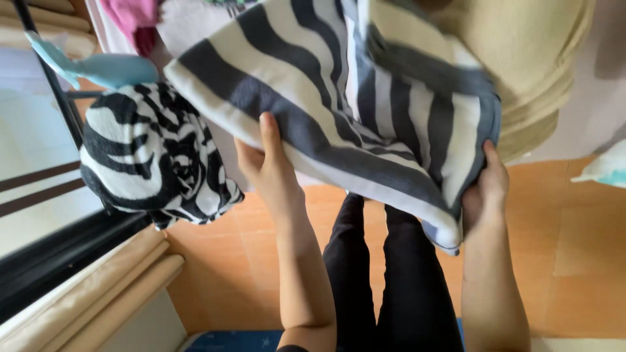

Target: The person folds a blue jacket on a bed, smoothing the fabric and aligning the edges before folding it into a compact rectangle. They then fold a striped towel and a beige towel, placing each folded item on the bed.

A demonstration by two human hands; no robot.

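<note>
Head view, towel: a grey-and-white striped towel (365,98) is held up at chest height, over the orange tiled floor (574,248).
Left hand (267,173): grip pinching the near left edge, thumb on top.
Right hand (486,189): grip pinching the folded right corner.
Nearby: zebra-print cloth (147,156) hangs just left.
Risk: the pinch looks shallow; the sagging middle could slip free and drop to the floor, or snag the zebra-print cloth.

Single head-worn view, looking steeply down past raised forearms to an orange tiled floor (574,261). Very near a striped towel (339,98) filling twelve o'clock; zebra-print cloth (147,156) at nine to ten o'clock. No second view to overlap.
</note>
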